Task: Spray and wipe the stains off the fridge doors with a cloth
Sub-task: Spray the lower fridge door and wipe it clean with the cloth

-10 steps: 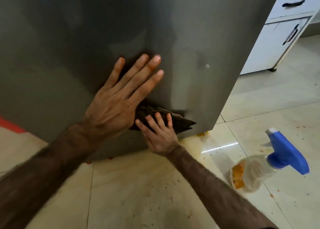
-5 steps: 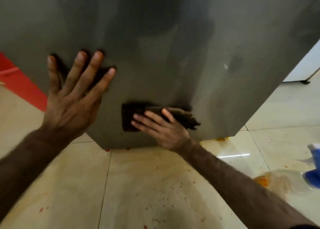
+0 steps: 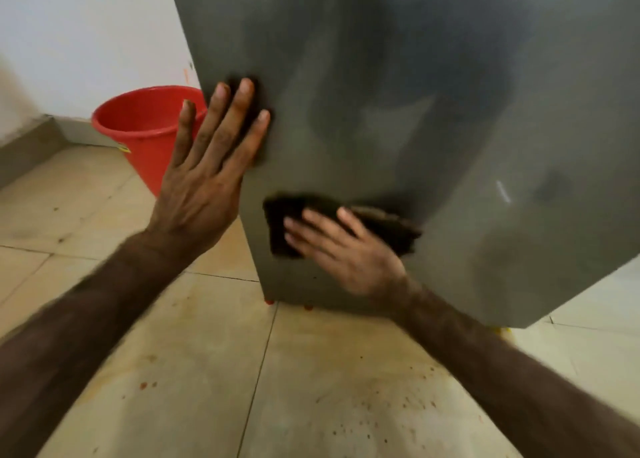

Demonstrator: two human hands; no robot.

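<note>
The grey fridge door (image 3: 398,87) fills the upper middle and right of the view, with faint smears across it. My right hand (image 3: 349,253) presses a dark cloth (image 3: 280,229) flat against the door's lower left corner, fingers straight and pointing left. My left hand (image 3: 207,177) lies flat with spread fingers on the door's left edge, above and left of the cloth. The spray bottle is out of view.
A red bucket (image 3: 142,128) stands on the floor left of the fridge, behind my left hand, by a white wall (image 3: 86,35). The beige tiled floor (image 3: 242,388) below carries small red and orange splatters.
The view has swung left, so the bucket and wall appear and the spray bottle has left the frame. My right hand has slid the cloth left along the bottom; my left hand moved to the door's left edge.
</note>
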